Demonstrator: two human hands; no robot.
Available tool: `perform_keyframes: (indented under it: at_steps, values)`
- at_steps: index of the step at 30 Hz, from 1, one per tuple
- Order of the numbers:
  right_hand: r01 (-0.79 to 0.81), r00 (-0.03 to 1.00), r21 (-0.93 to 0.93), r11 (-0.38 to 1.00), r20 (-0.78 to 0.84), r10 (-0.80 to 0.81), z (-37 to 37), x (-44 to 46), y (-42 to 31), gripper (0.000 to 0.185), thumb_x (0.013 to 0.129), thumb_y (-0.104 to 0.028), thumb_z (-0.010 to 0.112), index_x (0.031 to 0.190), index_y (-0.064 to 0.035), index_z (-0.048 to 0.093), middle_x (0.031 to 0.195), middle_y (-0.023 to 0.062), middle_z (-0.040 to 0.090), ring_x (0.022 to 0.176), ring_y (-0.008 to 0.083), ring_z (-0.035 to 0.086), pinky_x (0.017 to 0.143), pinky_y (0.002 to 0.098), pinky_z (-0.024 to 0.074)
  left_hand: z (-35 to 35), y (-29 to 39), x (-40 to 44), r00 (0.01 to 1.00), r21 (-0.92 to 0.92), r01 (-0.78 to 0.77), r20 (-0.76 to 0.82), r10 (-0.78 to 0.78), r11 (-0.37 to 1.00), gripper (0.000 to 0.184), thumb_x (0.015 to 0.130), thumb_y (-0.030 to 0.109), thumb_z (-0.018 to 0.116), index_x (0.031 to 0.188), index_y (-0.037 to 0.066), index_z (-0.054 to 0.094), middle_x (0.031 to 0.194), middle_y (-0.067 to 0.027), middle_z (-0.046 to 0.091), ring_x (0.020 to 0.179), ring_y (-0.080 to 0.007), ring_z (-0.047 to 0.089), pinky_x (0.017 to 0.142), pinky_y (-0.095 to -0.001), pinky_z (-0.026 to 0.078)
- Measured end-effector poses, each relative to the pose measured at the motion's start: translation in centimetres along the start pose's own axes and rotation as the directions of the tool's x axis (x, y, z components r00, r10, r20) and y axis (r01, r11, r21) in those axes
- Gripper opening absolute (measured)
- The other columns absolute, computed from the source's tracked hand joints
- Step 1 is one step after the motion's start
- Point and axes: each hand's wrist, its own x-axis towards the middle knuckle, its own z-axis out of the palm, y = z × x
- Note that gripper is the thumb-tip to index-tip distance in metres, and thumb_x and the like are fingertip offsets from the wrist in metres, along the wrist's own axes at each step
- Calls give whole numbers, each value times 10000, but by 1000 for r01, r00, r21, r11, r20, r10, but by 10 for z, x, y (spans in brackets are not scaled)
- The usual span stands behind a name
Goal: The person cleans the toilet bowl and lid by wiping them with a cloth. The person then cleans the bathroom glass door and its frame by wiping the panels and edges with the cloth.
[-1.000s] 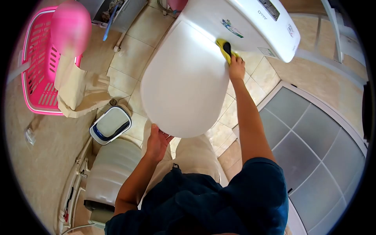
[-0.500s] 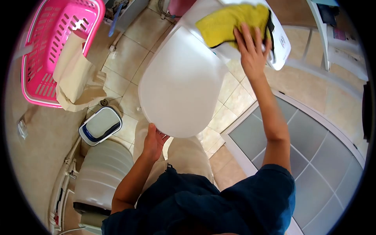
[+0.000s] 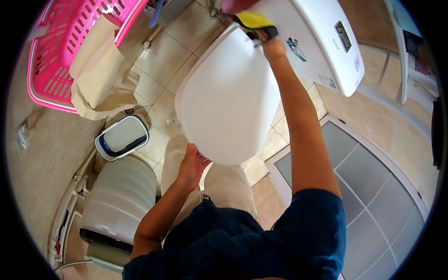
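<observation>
Half curled, the left hand (image 3: 190,169) holds the near edge of a white lid (image 3: 226,102). At its far edge, the blurred right hand (image 3: 272,45) clasps a yellow cloth (image 3: 255,20). Wiping looks under way; how much is finished cannot be told. The white housing (image 3: 319,39) bounds the far side; tiled floor (image 3: 156,106) flanks the lid, so sideways strokes seem unhindered.
</observation>
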Motion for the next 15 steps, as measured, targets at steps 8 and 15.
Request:
perform_keyframes:
  at_steps: [8,15]
  values:
    - [-484,855,20,875,226,468,-133,-218,13,429,1008,-215,362,1405,-74,440,1480,77,431,1358,228,396,1131,310,313,-5,-3,3,1000,-21,19,14,-19,1000,650,1018,531,322,1438,35,320,1424,-140,450,1293,-261,461,1108,-449,345]
    - [-74,997,-26,997,-18,73,-188,-196,-1,423,1003,-197,362,1381,-10,402,1410,125,476,1314,246,428,1148,385,301,5,-1,-1,1000,-10,21,-20,-22,1000,643,1016,528,334,1439,44,310,1435,-141,435,1283,-274,472,1103,-454,351]
